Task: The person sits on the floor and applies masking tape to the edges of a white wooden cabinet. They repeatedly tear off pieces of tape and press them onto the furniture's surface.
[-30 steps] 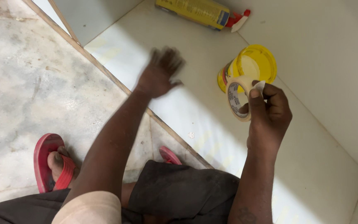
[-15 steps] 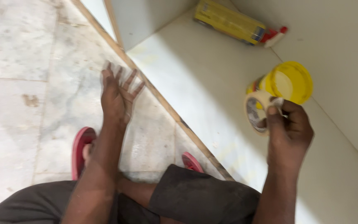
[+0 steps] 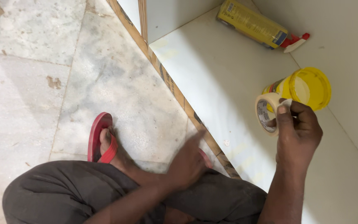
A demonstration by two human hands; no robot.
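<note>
A person's right hand grips a roll of masking tape above a white shelf panel, just beside a yellow-lidded jar. The left hand, blurred and loosely open, holds nothing near the knee. A yellow bottle with a red nozzle lies well apart; a red sandal rests on the marble floor.

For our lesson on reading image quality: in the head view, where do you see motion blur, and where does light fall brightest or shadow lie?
Head view: the left hand is smeared by motion blur; the right hand with the tape roll is sharp; the white panel is brightest, washed pale near its edge; the stone floor lies dimmer, in soft shadow.
</note>
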